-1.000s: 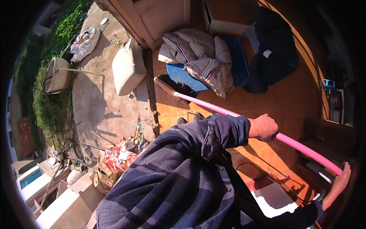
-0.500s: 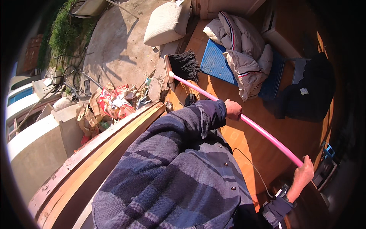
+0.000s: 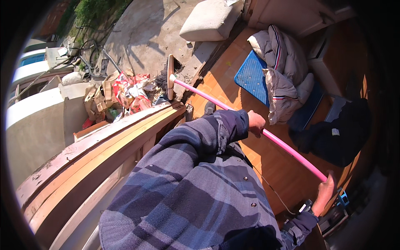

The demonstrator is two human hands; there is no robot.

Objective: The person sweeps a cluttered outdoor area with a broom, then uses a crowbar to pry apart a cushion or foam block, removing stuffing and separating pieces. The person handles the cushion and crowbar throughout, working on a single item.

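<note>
A broom with a pink handle [image 3: 293,153] slants across the view from lower right to upper left. My left hand [image 3: 256,123] is wrapped round the middle of the handle. Near its end, my right hand [image 3: 326,189] grips it too. At the other end, the broom head [image 3: 171,78] has a pale back and dark bristles pointing left, partly hidden behind it. The head is by the doorway's edge, beside a heap of rubbish [image 3: 132,92] with red and white wrappers and torn brown cardboard.
A white cushion [image 3: 211,21] rests outside on concrete. On the orange wooden floor [image 3: 225,66] lie a blue mat [image 3: 251,77], a beige padded jacket [image 3: 287,79] and a dark garment [image 3: 339,137]. A cable [image 3: 273,189] runs by my body. A wooden door frame [image 3: 104,146] stands left.
The broom head has swung left, from the doorway's edge toward the rubbish heap, its bristles now facing left instead of right. Both hands keep their hold. The view has shifted slightly.
</note>
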